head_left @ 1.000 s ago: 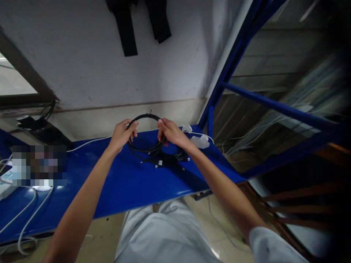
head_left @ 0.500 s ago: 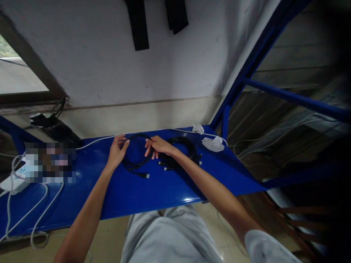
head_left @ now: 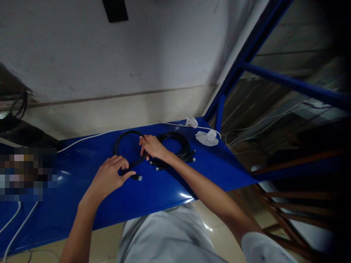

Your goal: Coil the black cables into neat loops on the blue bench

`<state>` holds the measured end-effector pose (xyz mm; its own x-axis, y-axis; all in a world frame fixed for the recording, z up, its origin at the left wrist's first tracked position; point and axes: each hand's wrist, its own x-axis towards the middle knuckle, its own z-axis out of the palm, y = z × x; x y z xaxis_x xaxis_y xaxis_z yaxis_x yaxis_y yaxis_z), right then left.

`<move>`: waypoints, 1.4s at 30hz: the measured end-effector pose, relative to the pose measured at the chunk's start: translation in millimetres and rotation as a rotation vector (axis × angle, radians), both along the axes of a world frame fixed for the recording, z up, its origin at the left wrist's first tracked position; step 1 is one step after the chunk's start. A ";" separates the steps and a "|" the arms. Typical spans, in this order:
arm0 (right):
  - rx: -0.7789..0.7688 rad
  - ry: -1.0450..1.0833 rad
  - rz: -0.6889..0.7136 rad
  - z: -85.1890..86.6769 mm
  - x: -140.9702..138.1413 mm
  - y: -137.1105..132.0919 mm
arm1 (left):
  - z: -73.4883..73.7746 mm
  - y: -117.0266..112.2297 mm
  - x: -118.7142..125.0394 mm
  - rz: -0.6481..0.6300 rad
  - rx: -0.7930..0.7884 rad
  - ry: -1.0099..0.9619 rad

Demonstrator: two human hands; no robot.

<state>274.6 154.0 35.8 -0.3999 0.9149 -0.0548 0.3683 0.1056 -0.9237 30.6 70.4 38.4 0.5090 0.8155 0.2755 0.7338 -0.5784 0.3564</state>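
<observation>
On the blue table [head_left: 170,190] lies a loosely coiled black cable [head_left: 116,144] with a silver-tipped plug, which looks like a USB plug, at its near side. My right hand [head_left: 153,146] has its fingers closed round the right side of this coil. My left hand [head_left: 109,173] is at the coil's lower left, just left of the plug. Its fingers are curled and its thumb stretches apart from them, over the cable near the plug. Part of the cable is hidden behind the left fingers. Right of my right hand lies a thicker black cable bundle [head_left: 186,146] with several plugs showing.
A white cord [head_left: 90,137] runs along the table's back edge past crumpled white scraps [head_left: 207,138]. White cables [head_left: 20,226] hang at the left, beside a blurred-out patch. A blue metal frame [head_left: 219,113] rises at the right, and the wall stands behind.
My left hand has moved from the coil's upper left down toward the plug. My right hand has closed further on the coil's right side. The view has shifted to the right.
</observation>
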 end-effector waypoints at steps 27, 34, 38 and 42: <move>0.435 -0.850 -0.072 19.2 -8.4 -17.9 | 28.2 48.5 5.0 0.080 -0.162 -0.767; 0.422 -0.888 -0.041 20.8 -6.7 -16.5 | 0.8 112.7 13.7 0.197 -0.088 -1.206; 0.434 -0.887 -0.039 19.0 -6.6 -15.4 | -8.8 108.8 7.9 0.220 -0.145 -1.345; 0.408 -0.894 -0.033 19.9 -6.7 -15.5 | -8.3 106.1 7.2 0.242 -0.228 -1.421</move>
